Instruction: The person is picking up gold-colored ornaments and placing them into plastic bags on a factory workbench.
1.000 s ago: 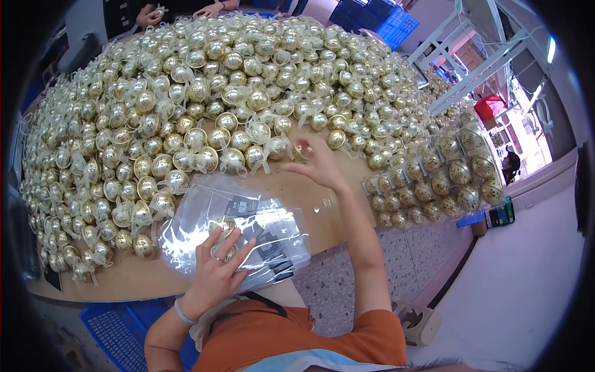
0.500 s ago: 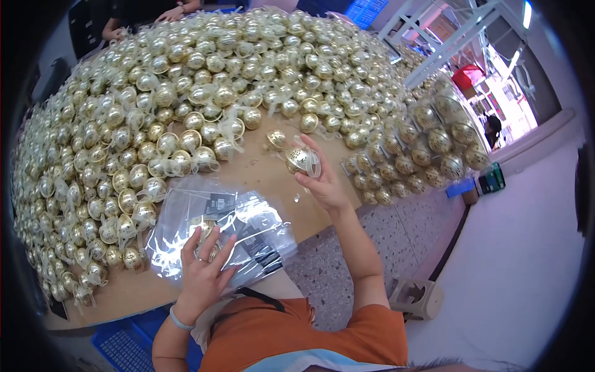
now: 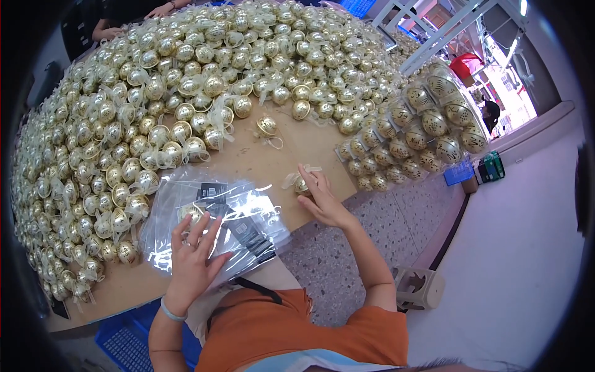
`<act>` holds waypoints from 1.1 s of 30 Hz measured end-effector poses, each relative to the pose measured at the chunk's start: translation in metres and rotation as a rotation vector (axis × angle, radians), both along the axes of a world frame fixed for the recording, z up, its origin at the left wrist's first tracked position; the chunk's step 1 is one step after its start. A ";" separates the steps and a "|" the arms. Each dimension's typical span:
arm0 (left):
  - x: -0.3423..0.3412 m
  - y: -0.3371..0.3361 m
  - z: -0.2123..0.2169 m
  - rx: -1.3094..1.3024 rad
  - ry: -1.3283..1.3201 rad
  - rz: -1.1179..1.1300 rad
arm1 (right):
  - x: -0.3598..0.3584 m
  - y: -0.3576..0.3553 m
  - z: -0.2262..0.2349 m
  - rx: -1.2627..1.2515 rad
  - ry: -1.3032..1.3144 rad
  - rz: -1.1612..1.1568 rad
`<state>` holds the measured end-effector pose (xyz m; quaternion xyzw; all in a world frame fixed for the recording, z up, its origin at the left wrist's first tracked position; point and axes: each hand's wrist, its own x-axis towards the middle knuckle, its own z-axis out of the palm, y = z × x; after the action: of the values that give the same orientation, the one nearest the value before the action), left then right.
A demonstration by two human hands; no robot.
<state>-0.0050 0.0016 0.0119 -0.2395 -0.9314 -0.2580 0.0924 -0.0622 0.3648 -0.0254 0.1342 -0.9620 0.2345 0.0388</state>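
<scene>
My right hand [image 3: 322,199] is low over the brown table [image 3: 260,161], its thumb and fingers around a gold ball ornament [image 3: 301,185] with a pale sheer ribbon. The hand partly hides that ball. My left hand [image 3: 195,257] lies with fingers spread on a stack of clear plastic bags [image 3: 242,211]. Dark printed cards [image 3: 248,235] show through the plastic. By the left fingertips is another gold ball [image 3: 191,214], partly covered; I cannot tell whether it is inside a bag. A single gold ball ornament [image 3: 267,126] with a ribbon loop rests on the table farther off.
A large heap of ribboned gold balls [image 3: 186,80] covers the far and left table. At right, clear packs of gold balls [image 3: 415,136] are stacked. A beige stool [image 3: 420,288] and a blue crate [image 3: 127,341] stand below. Another person's hands [image 3: 160,9] show at the far edge.
My right hand has come nearer and lower with its ball. The lone ball beyond it now shows its ribbon loop. My left hand stays on the bags, barely shifted.
</scene>
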 end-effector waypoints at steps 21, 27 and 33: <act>0.005 -0.011 -0.018 -0.071 0.049 -0.086 | -0.024 -0.140 0.006 -0.846 -0.737 0.152; 0.002 -0.011 -0.018 -0.134 0.119 -0.115 | -0.028 -0.113 0.002 -0.954 -0.924 0.267; 0.001 -0.009 -0.014 -0.107 0.086 -0.123 | -0.126 -0.049 0.002 -0.634 -0.281 0.131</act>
<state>-0.0040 -0.0074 -0.0024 -0.3119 -0.9225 -0.2024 0.1033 -0.1885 0.3158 -0.0230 0.1435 -0.8265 0.5399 -0.0696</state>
